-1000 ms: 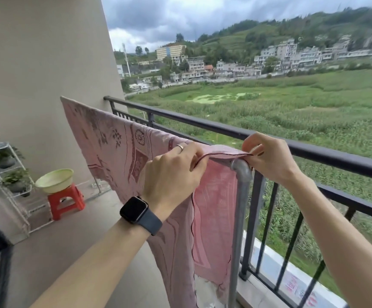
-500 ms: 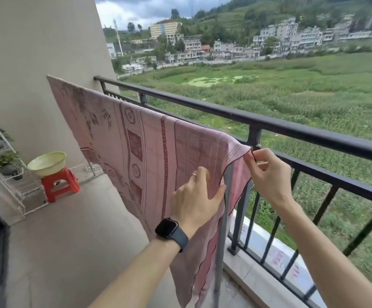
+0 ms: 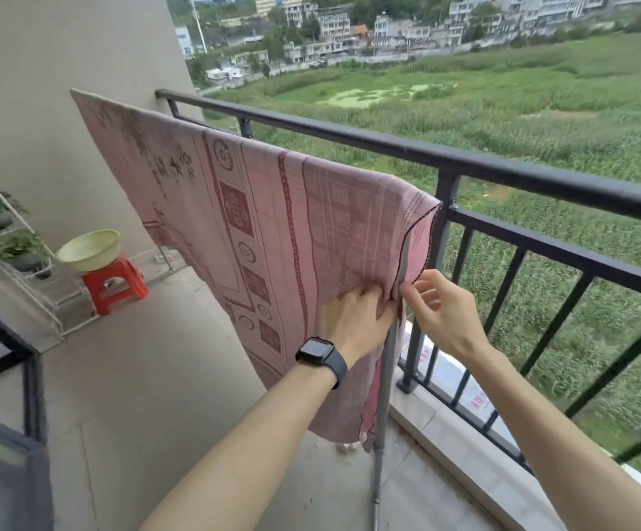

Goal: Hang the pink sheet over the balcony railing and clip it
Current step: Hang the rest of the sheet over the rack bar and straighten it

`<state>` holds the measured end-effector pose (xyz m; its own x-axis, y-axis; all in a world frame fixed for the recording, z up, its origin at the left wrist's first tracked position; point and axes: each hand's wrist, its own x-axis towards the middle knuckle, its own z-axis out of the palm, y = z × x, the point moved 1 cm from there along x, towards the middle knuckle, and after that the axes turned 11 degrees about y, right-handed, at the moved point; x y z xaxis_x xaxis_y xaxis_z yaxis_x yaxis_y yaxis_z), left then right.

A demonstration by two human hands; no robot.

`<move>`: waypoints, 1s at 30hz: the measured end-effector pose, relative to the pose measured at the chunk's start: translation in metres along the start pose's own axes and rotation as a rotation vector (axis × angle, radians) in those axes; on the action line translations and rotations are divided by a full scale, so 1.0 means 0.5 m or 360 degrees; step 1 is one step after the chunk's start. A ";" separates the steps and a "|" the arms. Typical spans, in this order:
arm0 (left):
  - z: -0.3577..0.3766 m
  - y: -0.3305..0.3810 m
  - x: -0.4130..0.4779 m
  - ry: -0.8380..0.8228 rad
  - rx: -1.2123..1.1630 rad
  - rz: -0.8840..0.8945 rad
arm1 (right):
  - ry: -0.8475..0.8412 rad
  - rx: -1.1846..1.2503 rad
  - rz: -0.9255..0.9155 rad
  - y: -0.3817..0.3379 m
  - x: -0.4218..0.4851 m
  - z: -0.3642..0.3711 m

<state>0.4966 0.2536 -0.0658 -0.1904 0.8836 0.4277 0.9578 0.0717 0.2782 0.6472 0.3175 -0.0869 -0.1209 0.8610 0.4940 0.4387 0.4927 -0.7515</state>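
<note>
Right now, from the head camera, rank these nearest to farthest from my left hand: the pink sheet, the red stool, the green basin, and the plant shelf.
1. Pink sheet: under the left hand, touching.
2. Red stool: on the floor, to its left.
3. Green basin: on top of that stool; too close to call against it.
4. Plant shelf: against the left wall.

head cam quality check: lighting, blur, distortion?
Head view: flat overcast daylight, no hard shadows or glare; wide-angle bend curves the railing and wall; pink sheet and both hands, left, right, sharp; lower-left corner soft.
</note>
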 end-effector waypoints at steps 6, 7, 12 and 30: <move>0.010 -0.009 -0.014 0.0097 -0.0140 0.0138 | -0.0024 -0.0016 0.0013 0.031 -0.035 0.018; 0.012 -0.010 -0.019 0.0098 -0.0182 0.0148 | 0.0015 -0.0086 -0.0022 0.037 -0.034 0.013; 0.011 -0.020 -0.055 0.0233 -0.0307 0.0233 | 0.0398 -0.0316 0.0066 0.081 0.015 -0.032; 0.039 0.048 -0.013 0.0199 -0.0257 0.0261 | -0.0127 0.0024 0.0399 0.092 0.007 0.053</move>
<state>0.5250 0.2585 -0.0787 -0.0698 0.8126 0.5786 0.9332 -0.1518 0.3258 0.6435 0.3462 -0.1313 -0.0802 0.9633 0.2560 0.4505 0.2641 -0.8528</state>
